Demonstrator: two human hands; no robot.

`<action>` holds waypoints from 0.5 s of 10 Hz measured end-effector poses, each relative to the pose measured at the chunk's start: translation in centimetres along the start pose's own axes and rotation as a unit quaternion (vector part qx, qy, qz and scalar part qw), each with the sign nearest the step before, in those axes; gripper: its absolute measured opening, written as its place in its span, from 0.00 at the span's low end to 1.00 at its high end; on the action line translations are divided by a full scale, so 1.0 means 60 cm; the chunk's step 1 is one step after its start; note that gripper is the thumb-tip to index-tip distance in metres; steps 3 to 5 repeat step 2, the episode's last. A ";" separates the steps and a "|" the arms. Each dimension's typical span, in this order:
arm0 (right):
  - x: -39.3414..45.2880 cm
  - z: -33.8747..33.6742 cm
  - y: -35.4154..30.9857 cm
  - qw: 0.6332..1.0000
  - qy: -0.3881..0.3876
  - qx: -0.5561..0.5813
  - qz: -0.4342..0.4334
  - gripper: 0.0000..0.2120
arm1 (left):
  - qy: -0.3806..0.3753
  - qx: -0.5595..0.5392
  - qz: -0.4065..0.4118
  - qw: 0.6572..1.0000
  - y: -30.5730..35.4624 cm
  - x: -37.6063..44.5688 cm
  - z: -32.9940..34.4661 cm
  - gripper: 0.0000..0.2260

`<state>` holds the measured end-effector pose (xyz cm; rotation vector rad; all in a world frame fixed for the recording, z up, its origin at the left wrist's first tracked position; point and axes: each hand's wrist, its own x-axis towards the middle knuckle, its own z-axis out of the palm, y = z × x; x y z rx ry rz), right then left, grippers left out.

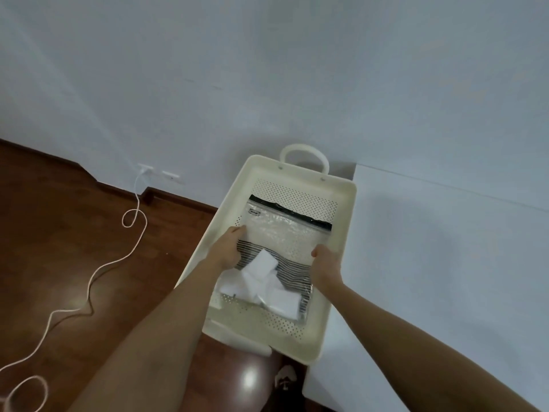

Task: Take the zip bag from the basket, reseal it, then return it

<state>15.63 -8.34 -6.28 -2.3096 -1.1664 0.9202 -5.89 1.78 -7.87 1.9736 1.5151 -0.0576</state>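
A clear zip bag (282, 233) with a black zip strip at its far end lies inside a cream perforated basket (346, 203). White folded pieces show through the bag's striped lower half. My left hand (227, 248) grips the bag's left edge. On the bag's right edge, my right hand (325, 266) is closed. Both hands are inside the basket, low near its floor.
The basket sits at the left edge of a white table (445, 248), its looped handle (306, 157) against the white wall. A white cable (98, 272) snakes over the dark wooden floor from a wall socket (145, 168) on the left.
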 end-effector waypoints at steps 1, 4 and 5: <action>-0.002 -0.003 0.003 1.000 -0.016 -0.013 -0.010 0.19 | 0.015 0.001 -0.005 1.000 -0.002 0.003 0.009 0.35; -0.009 -0.015 0.007 0.999 -0.018 -0.015 -0.028 0.18 | 0.069 0.014 -0.016 0.997 0.020 -0.009 0.014 0.39; -0.009 -0.015 0.007 0.999 -0.018 -0.015 -0.028 0.18 | 0.069 0.014 -0.016 0.997 0.020 -0.009 0.014 0.39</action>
